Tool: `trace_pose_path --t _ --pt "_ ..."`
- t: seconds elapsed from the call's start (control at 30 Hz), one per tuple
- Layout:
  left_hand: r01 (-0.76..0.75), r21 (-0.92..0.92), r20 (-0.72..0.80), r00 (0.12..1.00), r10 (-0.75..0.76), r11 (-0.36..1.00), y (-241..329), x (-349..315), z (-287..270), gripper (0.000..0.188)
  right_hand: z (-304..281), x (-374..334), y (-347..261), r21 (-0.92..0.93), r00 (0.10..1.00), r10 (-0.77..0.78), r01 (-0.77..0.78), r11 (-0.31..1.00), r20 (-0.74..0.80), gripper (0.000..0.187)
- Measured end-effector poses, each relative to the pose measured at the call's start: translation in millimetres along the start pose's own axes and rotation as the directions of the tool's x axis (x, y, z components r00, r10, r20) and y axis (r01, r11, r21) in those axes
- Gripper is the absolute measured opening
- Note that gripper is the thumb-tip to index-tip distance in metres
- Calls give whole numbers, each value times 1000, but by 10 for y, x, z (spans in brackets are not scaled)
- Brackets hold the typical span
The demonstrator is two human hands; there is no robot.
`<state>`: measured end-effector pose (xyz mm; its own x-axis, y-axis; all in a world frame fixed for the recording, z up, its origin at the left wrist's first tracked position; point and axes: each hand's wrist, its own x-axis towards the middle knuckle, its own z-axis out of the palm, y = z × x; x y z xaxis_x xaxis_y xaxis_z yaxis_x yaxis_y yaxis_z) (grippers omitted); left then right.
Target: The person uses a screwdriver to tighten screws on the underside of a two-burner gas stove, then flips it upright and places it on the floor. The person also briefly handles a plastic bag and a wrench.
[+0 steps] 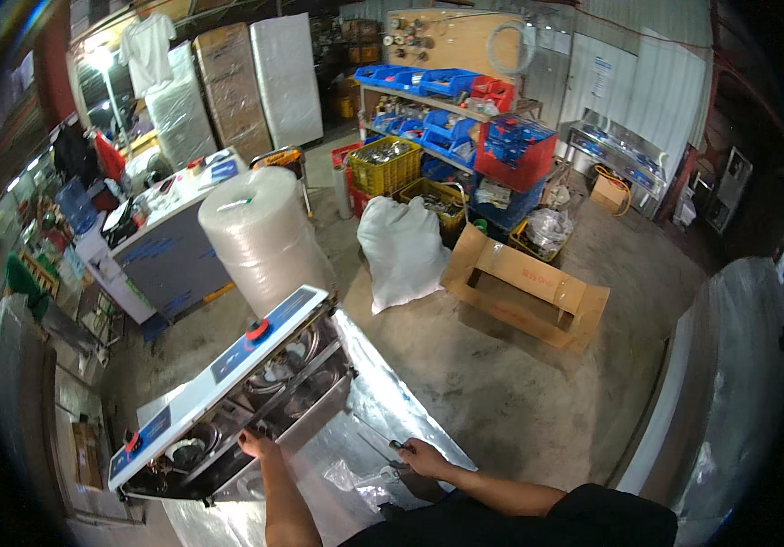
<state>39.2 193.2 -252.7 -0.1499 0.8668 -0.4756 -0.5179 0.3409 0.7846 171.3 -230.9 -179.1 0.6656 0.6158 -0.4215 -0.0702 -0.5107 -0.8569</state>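
Note:
A long metal appliance [193,390] with a white front panel, blue labels and two red knobs lies open in front of me. Coiled metal tubes [284,366] and other parts show inside. My left hand [258,445] reaches over its near edge, fingers curled at the inside; what they pinch, if anything, is hidden. To the right, my right hand [424,459] grips a screwdriver [398,446] by its dark handle. The thin shaft points away to the left, above the shiny metal worktop [392,392]. A crumpled clear plastic bag [355,476] lies between my hands.
Beyond the worktop stand a bubble wrap roll [259,232], a full white sack [401,251] and an open cardboard box [529,284]. Behind are a yellow crate [384,168] and shelves of blue bins [446,84]. Film-wrapped sheets [729,365] stand right. Another person [31,287] is far left.

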Motion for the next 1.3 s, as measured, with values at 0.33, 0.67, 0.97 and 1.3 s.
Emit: trace_pose_path --t 0.33,0.67,0.97,1.3 --pt "-329 393 176 943 281 859 -235 -810 -470 40 -888 132 556 -8 987 112 -112 994 118 32" --pt "-9 577 502 793 -345 817 -1095 -3071 -599 33 -1617 76 802 91 991 116 -110 990 -61 42" --pt "-652 528 848 380 -368 544 -914 -4325 -123 28 -2084 -568 376 413 927 143 -288 864 348 15" --pt "-758 559 791 366 -490 336 -1968 -5381 894 26 -3410 45 326 194 885 241 -338 921 399 32"
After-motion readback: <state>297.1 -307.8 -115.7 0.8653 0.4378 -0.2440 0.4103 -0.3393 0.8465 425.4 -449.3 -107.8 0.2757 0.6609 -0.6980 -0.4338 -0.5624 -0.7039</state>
